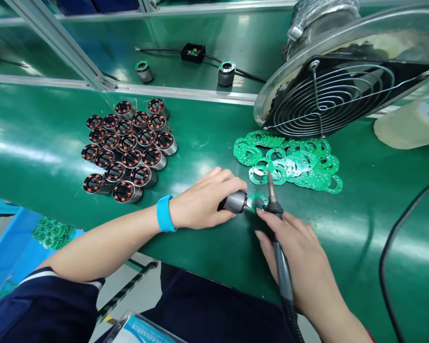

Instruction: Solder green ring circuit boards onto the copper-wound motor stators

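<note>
My left hand [212, 200], with a blue wristband, is wrapped round a motor stator [235, 202], a grey metal cylinder tilted on its side with its wound end facing right. A green ring-shaped circuit board [256, 202] sits right at that end; whether it is attached I cannot tell. My right hand [300, 252] holds a soldering iron [282, 267] whose tip points up and away, over the near edge of the board pile. The right thumb and forefinger reach toward the single board, partly hiding it. Loose green ring boards [300, 164] lie heaped just beyond.
Several upright stators [128, 143] with copper windings stand grouped at left. A fume extractor fan [321, 100] overhangs the boards. Behind the rail are two board-topped stators [227, 74] and a black box [193, 52] with cables. A black cord [382, 267] hangs at right; a blue bin [7, 243] is lower left.
</note>
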